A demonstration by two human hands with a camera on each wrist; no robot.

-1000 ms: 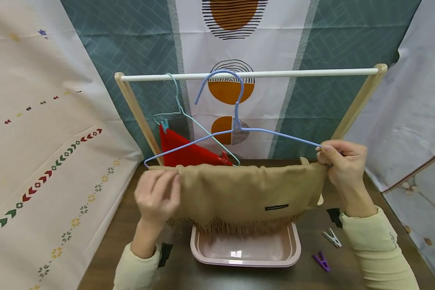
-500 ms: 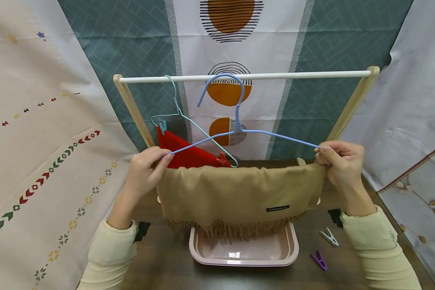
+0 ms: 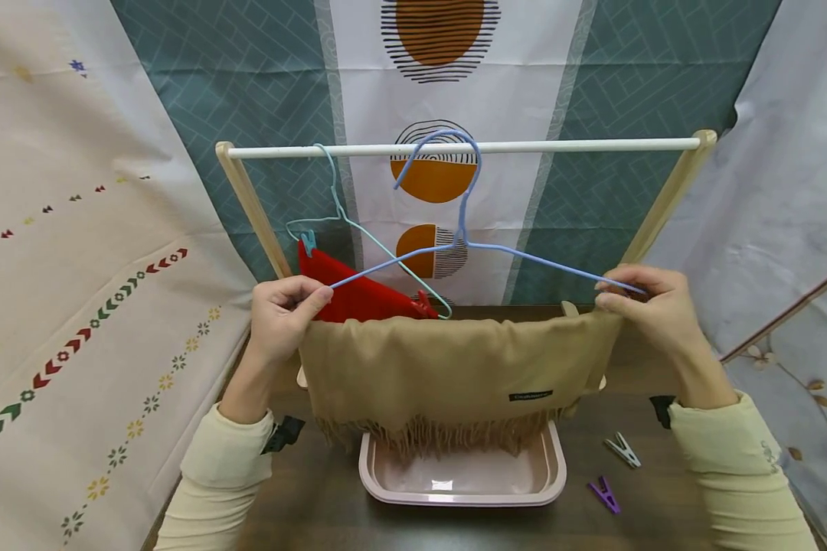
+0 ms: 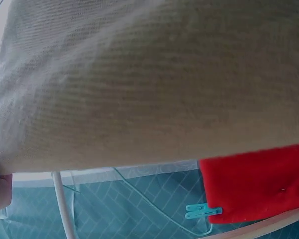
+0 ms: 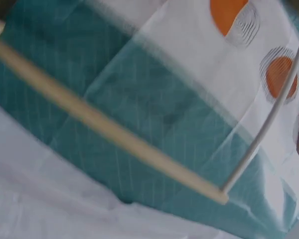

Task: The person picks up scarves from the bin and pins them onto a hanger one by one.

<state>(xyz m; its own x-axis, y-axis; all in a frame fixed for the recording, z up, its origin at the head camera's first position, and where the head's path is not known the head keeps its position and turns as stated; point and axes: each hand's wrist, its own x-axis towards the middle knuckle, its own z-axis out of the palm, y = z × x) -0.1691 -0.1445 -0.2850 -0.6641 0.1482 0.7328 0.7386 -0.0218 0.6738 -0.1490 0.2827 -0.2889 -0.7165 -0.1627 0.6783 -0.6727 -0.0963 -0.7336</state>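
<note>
A blue clothes hanger is held level in the head view, its hook in front of the rail. Over its lower part hangs a tan fringed scarf with a small dark label, hiding the lower bar. My left hand pinches the hanger's left end between thumb and fingers, at the scarf's corner. At the other end, my right hand grips the hanger's tip, thumb below and fingers above. Tan cloth fills most of the left wrist view. The right wrist view shows chiefly the rack's wooden leg.
A white rail crosses the back. From it hangs an aqua hanger with a red cloth held by clothespins. Below the scarf stands a pink basin. A white clothespin and a purple clothespin lie right of it.
My left hand has moved from the scarf's left edge onto the hanger's left end. The hanger has shifted slightly right, and its tip now reaches farther into my right hand.
</note>
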